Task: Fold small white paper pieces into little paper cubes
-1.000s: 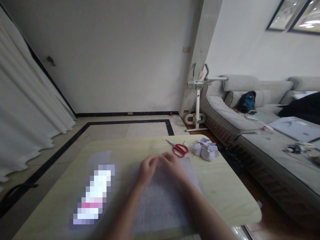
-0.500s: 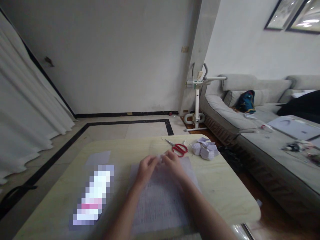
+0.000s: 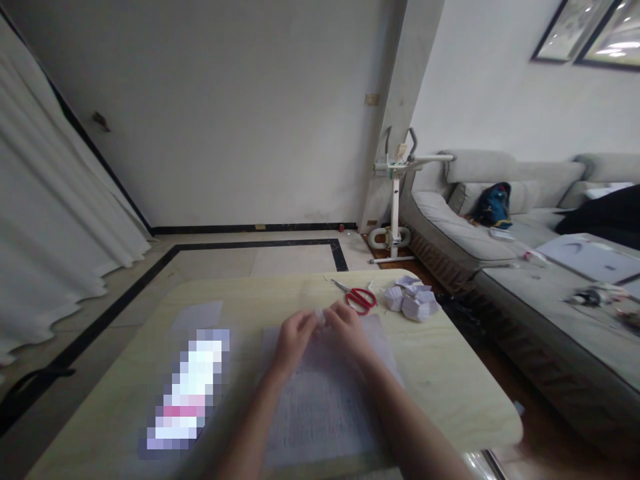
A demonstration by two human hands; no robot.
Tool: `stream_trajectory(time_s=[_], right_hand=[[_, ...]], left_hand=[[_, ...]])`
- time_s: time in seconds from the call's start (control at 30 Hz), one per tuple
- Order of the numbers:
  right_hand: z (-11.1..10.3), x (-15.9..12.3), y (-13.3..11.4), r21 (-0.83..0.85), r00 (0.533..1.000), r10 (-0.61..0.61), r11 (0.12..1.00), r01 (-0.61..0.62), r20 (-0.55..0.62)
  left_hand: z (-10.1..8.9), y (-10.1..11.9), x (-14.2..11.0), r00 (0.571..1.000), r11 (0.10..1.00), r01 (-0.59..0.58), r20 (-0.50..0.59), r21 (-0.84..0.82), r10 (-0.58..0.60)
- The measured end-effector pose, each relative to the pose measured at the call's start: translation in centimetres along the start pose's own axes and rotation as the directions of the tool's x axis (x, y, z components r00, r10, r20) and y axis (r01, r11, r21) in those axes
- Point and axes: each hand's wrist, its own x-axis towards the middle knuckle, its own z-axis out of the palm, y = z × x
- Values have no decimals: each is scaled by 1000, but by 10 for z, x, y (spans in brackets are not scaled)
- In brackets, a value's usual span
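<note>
Over the far end of a large printed sheet point(image 3: 320, 413), my left hand point(image 3: 296, 337) and my right hand point(image 3: 347, 328) meet with fingers bent inward. Pinched between their fingertips is a small whitish piece of paper point(image 3: 321, 317), partly hidden and blurred. The large sheet lies flat on the table under both forearms. Just beyond my right hand lie scissors point(image 3: 361, 301) with red handles, their blades pointing away to the left. Right of the scissors sits a cluster of folded paper pieces point(image 3: 411, 299).
A pale wooden table point(image 3: 460, 393) carries everything. On its left are a pixelated bright phone-like object point(image 3: 193, 387) and a blank paper piece point(image 3: 200, 315). Beyond stand a white exercise machine point(image 3: 395, 193) and a grey sofa point(image 3: 460, 227) with a blue bag point(image 3: 494, 205).
Both hands stay nearly in place, their fingertips shifting slightly around the small paper piece. The whole view has moved a few pixels.
</note>
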Motion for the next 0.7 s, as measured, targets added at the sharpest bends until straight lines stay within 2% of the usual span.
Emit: stream_trajectory(time_s=[0.1, 0.23, 0.5, 0.7], right_hand=[[1, 0, 2, 39, 1000, 8, 999, -7, -17], [3, -1, 3, 61, 998, 62, 996, -62, 5], [1, 1, 5, -13, 1000, -17, 1000, 17, 21], [0, 1, 2, 64, 1000, 11, 998, -9, -23]], left_hand=[[0, 1, 0, 999, 999, 30, 17, -41, -30], [-2, 1, 1, 999, 999, 34, 34, 4, -34], [-2, -6, 0, 999, 996, 18, 39, 85, -21], [2, -5, 1, 998, 998, 58, 32, -38, -56]])
